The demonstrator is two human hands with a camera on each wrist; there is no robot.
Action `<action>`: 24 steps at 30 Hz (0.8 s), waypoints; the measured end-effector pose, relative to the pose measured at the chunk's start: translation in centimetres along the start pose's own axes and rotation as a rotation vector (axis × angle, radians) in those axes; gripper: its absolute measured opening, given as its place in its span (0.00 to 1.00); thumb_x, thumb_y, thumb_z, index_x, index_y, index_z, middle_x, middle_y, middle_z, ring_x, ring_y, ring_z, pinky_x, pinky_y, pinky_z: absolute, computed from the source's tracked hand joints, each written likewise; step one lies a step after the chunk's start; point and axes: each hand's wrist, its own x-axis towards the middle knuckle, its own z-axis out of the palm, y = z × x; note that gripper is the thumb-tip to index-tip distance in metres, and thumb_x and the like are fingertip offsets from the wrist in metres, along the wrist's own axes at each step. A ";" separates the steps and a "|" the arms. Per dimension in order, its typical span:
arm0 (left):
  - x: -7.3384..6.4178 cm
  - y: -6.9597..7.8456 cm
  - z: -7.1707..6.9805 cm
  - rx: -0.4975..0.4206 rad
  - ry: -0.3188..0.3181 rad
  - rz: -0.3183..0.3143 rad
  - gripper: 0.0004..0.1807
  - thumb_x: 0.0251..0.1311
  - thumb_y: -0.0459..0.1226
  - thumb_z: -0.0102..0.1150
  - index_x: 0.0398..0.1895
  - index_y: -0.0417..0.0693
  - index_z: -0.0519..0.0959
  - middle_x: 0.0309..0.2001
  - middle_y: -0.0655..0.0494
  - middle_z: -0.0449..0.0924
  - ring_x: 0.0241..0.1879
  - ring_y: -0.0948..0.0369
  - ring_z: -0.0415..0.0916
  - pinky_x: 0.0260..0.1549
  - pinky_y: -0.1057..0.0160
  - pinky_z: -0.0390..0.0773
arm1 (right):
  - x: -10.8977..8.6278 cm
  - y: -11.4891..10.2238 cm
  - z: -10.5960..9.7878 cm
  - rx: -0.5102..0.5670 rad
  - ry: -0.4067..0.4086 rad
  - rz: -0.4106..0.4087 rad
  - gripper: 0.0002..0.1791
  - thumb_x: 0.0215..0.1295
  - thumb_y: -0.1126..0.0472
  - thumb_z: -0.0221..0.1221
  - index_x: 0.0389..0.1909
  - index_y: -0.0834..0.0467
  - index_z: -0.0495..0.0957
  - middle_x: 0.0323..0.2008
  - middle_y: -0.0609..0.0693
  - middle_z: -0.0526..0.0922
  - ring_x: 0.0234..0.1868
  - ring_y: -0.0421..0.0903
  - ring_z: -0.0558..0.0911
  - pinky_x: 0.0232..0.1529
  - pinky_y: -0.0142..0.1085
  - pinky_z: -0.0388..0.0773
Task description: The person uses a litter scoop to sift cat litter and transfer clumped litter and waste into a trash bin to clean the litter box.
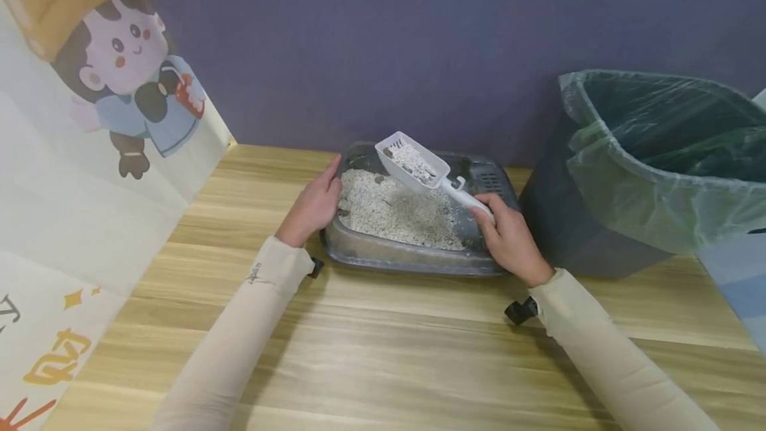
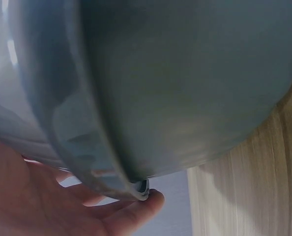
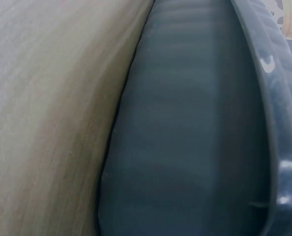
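Observation:
A grey litter box (image 1: 383,255) holds pale, grainy litter (image 1: 397,218) heaped mostly toward its left and middle. My left hand (image 1: 314,205) grips the box's left rim. In the left wrist view, the fingers of the left hand (image 2: 87,211) reach along the outer underside of that rim. With my right hand (image 1: 509,235) I hold a white litter scoop (image 1: 461,195) by its handle, above the box. White litter and a darker clump lie in the scoop's tray. The right wrist view shows the box's outer wall (image 3: 180,123), with the right hand out of sight.
A dark grey bin (image 1: 574,218) lined with a translucent green bag (image 1: 646,191) stands right of the box. Behind is a plain purple-grey wall (image 1: 359,45). A cartoon-printed panel (image 1: 54,205) borders the wood-grain table (image 1: 383,351) on the left.

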 end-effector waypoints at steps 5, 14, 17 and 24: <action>-0.1 0.0 -0.1 -0.002 0.000 0.002 0.28 0.73 0.48 0.26 0.74 0.68 0.40 0.74 0.58 0.43 0.64 0.52 0.59 0.63 0.51 0.59 | 0.0 0.0 0.0 -0.003 0.004 0.004 0.12 0.72 0.59 0.50 0.50 0.60 0.73 0.21 0.46 0.68 0.16 0.41 0.64 0.18 0.35 0.63; -0.1 0.0 0.0 0.009 0.012 0.009 0.28 0.73 0.49 0.25 0.74 0.67 0.41 0.74 0.58 0.43 0.63 0.50 0.62 0.65 0.51 0.58 | -0.1 -0.3 0.0 -0.018 0.042 0.039 0.16 0.70 0.58 0.53 0.54 0.60 0.71 0.27 0.48 0.72 0.18 0.43 0.65 0.18 0.36 0.63; -0.2 0.1 -0.1 0.006 0.006 0.005 0.28 0.73 0.50 0.24 0.74 0.68 0.40 0.74 0.59 0.43 0.49 0.48 0.71 0.60 0.50 0.64 | -0.1 -0.3 0.1 -0.039 0.066 0.061 0.16 0.69 0.57 0.55 0.54 0.60 0.71 0.29 0.49 0.74 0.20 0.43 0.66 0.19 0.36 0.63; -0.2 0.1 -0.1 0.015 0.006 0.004 0.28 0.72 0.52 0.23 0.74 0.68 0.40 0.74 0.59 0.43 0.69 0.52 0.52 0.67 0.52 0.53 | -0.2 -0.3 0.3 -0.061 0.105 0.083 0.17 0.68 0.57 0.56 0.54 0.61 0.72 0.31 0.51 0.76 0.21 0.44 0.67 0.21 0.38 0.64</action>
